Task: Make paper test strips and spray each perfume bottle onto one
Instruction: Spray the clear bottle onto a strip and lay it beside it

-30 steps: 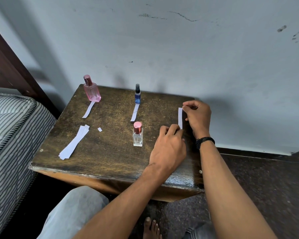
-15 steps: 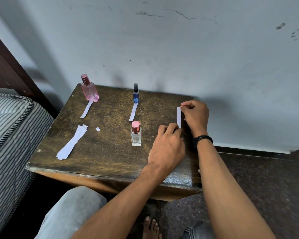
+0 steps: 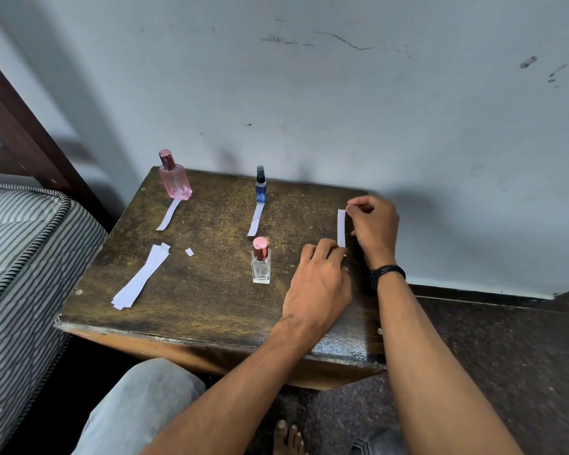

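Note:
A white paper strip (image 3: 341, 227) lies near the right edge of the wooden table (image 3: 211, 290). My right hand (image 3: 373, 229) pinches its far end and my left hand (image 3: 319, 280) pinches its near end. A clear bottle with a pink cap (image 3: 261, 262) stands just left of my left hand. At the back, a pink bottle (image 3: 174, 177) has a strip (image 3: 169, 214) in front of it. A small blue spray bottle (image 3: 261, 185) also has its own strip (image 3: 255, 220).
A stack of spare strips (image 3: 142, 277) and a tiny paper scrap (image 3: 189, 252) lie on the table's left side. A striped mattress (image 3: 23, 257) borders the table on the left and a wall stands behind. My knee (image 3: 145, 405) is below the front edge.
Both hands stay on the same strip at the table's right edge. Hardly anything has moved apart from a slight camera shift.

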